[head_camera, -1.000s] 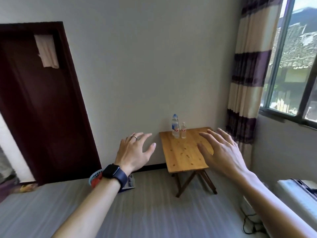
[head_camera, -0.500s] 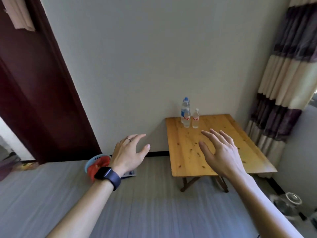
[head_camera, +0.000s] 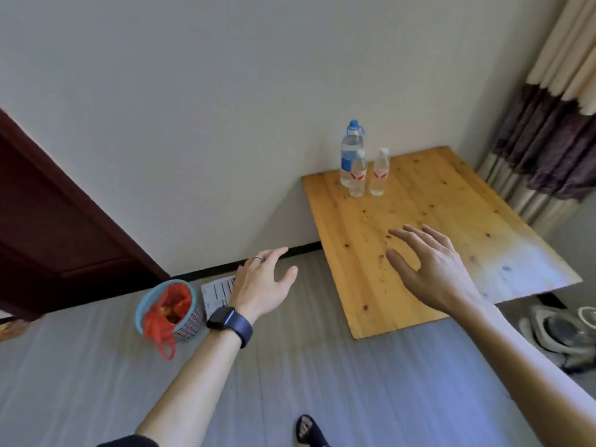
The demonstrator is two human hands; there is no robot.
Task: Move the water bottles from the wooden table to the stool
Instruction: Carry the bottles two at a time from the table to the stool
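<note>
Three clear water bottles stand upright at the far left corner of the wooden table point(head_camera: 445, 221), close to the wall. The tall one with a blue cap and blue label point(head_camera: 350, 150) is at the back. In front of it stand two small bottles with red labels, one on the left point(head_camera: 358, 174) and one on the right point(head_camera: 380, 172). My right hand point(head_camera: 429, 266) hovers open over the near half of the table, well short of the bottles. My left hand point(head_camera: 261, 285), with a ring and a dark watch, is open over the floor left of the table. No stool is in view.
A small basket with a blue rim and a red plastic bag point(head_camera: 169, 309) sits on the grey floor by the wall, beside a printed sheet point(head_camera: 217, 290). A dark door point(head_camera: 48, 227) is at left, a striped curtain point(head_camera: 548, 140) at right, and a round appliance point(head_camera: 561, 330) lies by the table's right side.
The view has moved closer to the table and tilted down. The bottles and table now look larger, and both open hands have advanced toward them.
</note>
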